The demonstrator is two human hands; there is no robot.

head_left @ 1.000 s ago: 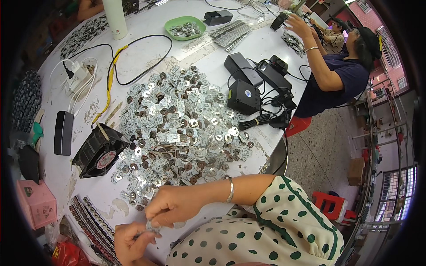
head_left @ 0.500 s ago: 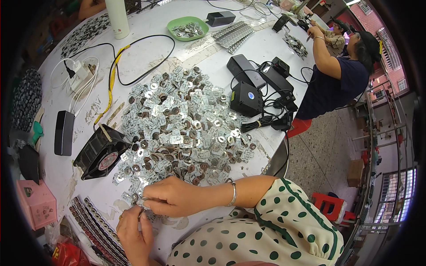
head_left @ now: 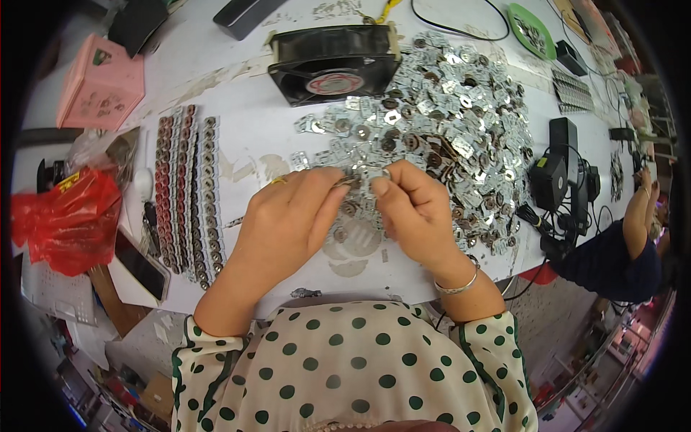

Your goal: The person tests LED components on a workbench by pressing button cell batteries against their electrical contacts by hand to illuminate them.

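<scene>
A broad pile of small silver metal parts with brown round discs (head_left: 468, 144) spreads over the white table beyond and to the right of my hands. At the pile's near left edge, my left hand (head_left: 291, 209) pinches a small metal part with its thumb and fingers. My right hand (head_left: 417, 212) is closed close beside it, thumb against bent forefinger, with a bit of silver metal part (head_left: 381, 173) showing at its tips. Fingers hide most of both pieces. Several long rows of similar parts (head_left: 210, 194) lie left of my left hand, some reddish, some grey.
A black fan (head_left: 335, 68) stands beyond my hands. Leftward are a pink box (head_left: 104, 86), a red plastic bag (head_left: 68, 219) and a phone (head_left: 140, 266). Black power adapters with cables (head_left: 551, 180) and a green tray (head_left: 512, 16) lie right. Another person (head_left: 612, 255) sits far right.
The view has turned leftward, so the rows and red bag show more fully, and the pile appears farther right. My hands remain close together at the pile's near edge, fingers still closed.
</scene>
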